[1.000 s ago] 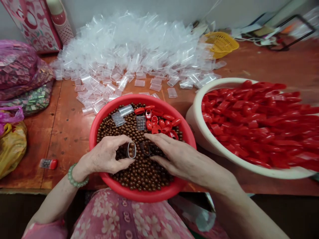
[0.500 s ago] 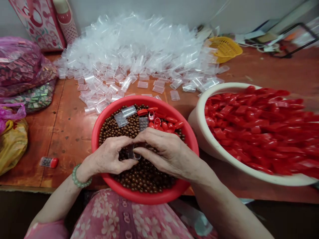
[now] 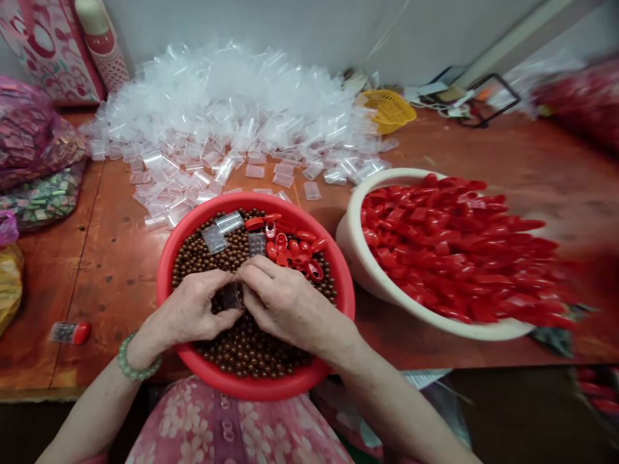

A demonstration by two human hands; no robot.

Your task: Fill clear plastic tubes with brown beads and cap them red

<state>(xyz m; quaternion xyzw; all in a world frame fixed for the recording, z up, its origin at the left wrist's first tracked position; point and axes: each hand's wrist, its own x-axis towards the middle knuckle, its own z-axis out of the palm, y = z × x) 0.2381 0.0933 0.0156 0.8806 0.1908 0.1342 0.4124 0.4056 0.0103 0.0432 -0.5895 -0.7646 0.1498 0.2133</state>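
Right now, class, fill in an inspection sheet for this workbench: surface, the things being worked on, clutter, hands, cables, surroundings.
Surface: reddish wooden table, worn and spotted.
Job's things: red basin of small brown balls; a small clear case pinched between both hands; loose red caps in the basin.
Clutter: heap of clear cases; white bowl of red caps; one capped, filled case lying alone; bags of wrapped items; yellow basket.
Hands: left hand and right hand both closed on the case.
Cables: white cords at the far edge.
Surroundings: pale wall; patterned bag.
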